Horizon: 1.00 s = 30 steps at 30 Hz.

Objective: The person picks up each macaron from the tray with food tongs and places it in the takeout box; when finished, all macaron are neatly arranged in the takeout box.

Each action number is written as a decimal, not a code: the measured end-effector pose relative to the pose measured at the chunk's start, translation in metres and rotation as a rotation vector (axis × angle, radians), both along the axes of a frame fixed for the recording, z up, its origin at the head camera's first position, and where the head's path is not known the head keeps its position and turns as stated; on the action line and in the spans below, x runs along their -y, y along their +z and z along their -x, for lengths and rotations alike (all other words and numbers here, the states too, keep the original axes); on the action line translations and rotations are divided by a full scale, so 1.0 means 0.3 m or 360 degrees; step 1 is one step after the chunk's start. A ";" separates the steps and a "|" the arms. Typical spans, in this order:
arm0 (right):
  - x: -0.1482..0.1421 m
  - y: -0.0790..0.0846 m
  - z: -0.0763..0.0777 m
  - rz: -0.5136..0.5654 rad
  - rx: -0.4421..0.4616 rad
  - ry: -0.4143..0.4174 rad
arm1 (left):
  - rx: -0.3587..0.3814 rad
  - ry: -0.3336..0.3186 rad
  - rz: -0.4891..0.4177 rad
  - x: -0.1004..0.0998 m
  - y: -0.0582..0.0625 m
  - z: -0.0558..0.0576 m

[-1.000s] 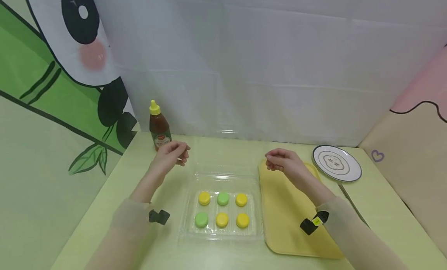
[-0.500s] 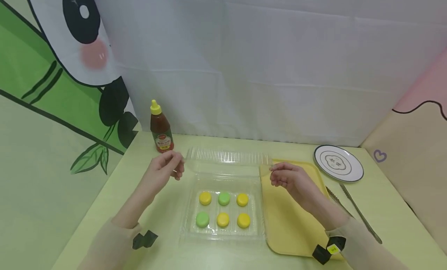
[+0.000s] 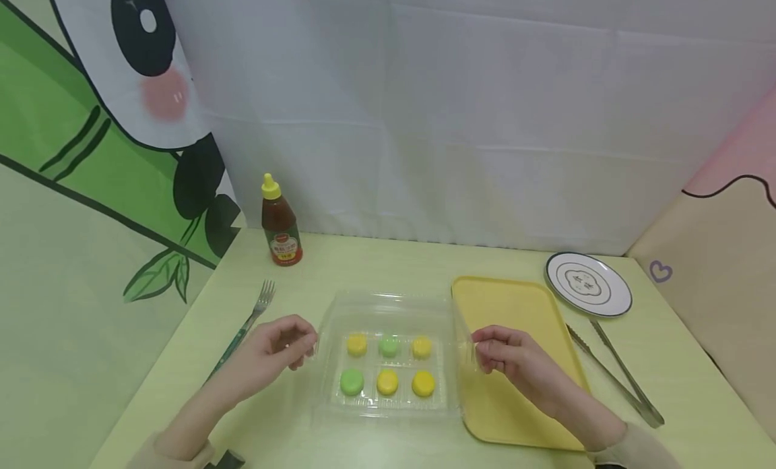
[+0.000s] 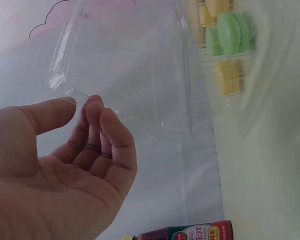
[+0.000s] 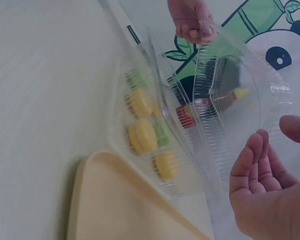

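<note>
A clear plastic clamshell box [image 3: 388, 410] lies in the middle of the table with several yellow and green macarons [image 3: 386, 382] in two rows inside. Its hinged see-through lid [image 4: 125, 55] is raised and slants over the macarons. At the lid's left front corner, my left hand [image 3: 275, 353] pinches the edge between thumb and fingertips. The opposite corner is pinched by my right hand [image 3: 521, 368], thumb on one side of the rim and fingertips on the other in the right wrist view.
The yellow tray [image 3: 515, 408] adjoins the box on the right. Beyond it lie metal tongs [image 3: 650, 415] and a white plate [image 3: 613, 290]. A fork [image 3: 251, 317] is left of the box, partly under my left forearm. A sauce bottle [image 3: 281, 236] stands at the back left.
Both hands have come down and toward me from the back of the table, swinging the lid forward over the macarons. The fork and the tongs have come into fuller view.
</note>
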State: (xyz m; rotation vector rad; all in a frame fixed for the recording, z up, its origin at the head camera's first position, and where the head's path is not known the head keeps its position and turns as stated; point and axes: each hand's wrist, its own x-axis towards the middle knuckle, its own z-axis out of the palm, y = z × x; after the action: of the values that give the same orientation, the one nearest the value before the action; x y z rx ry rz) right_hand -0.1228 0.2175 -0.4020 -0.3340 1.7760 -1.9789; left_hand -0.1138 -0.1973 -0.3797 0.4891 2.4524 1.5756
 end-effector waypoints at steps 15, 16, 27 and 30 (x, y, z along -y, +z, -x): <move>-0.001 -0.118 -0.050 -0.0206 -0.0015 0.0036 | 0.0003 -0.0064 0.0237 0.002 -0.124 -0.055; -0.001 -0.121 -0.053 -0.0219 -0.0023 0.0033 | 0.0005 -0.0065 0.0240 0.003 -0.129 -0.058; 0.001 -0.149 -0.078 -0.0237 -0.0132 0.0067 | -0.0007 -0.0112 0.0211 0.011 -0.162 -0.076; 0.003 -0.162 -0.080 -0.0212 -0.0146 0.0086 | -0.0013 -0.0140 0.0173 0.014 -0.170 -0.079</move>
State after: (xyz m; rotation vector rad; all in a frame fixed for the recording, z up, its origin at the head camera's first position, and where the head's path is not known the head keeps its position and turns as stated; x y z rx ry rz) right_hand -0.0989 0.2166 -0.4506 -0.4305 1.9240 -1.8243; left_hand -0.0901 -0.2014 -0.4308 0.5775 2.4699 1.4010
